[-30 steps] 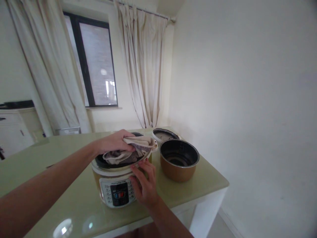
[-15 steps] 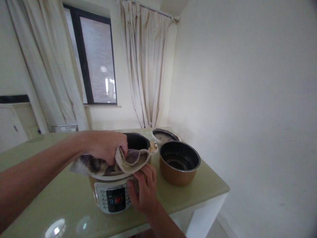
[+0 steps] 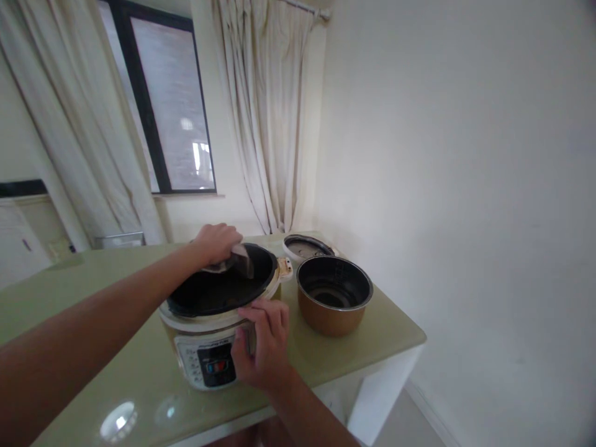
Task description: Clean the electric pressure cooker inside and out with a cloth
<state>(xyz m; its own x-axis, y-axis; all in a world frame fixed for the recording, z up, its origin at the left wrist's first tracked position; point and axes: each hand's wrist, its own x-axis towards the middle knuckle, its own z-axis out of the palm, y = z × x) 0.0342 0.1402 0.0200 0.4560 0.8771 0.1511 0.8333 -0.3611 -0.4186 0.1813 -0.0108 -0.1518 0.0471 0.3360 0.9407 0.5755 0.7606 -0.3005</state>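
Observation:
An electric cooker [image 3: 207,360] with a white and black control panel stands on the table, its dark inside uncovered. At the far part of its rim, my left hand [image 3: 216,242] is closed on a cloth [image 3: 242,261], which hangs down over the inner wall; most of the cloth is hidden by the hand. My right hand [image 3: 265,344] grips the cooker's front right edge, fingers on the rim and thumb against the front beside the panel. Just right of the cooker sits a brown inner pot [image 3: 333,316] with a black inside.
A round lid [image 3: 307,247] lies behind the inner pot. The pale green table [image 3: 382,335] ends at a rounded corner on the right, near a white wall [image 3: 465,186]. Curtains [image 3: 261,124] and a window [image 3: 172,99] are beyond it.
My left hand has moved the cloth from the cooker's front rim to the far rim, uncovering the dark opening. My right hand keeps its hold, and the view has shifted slightly.

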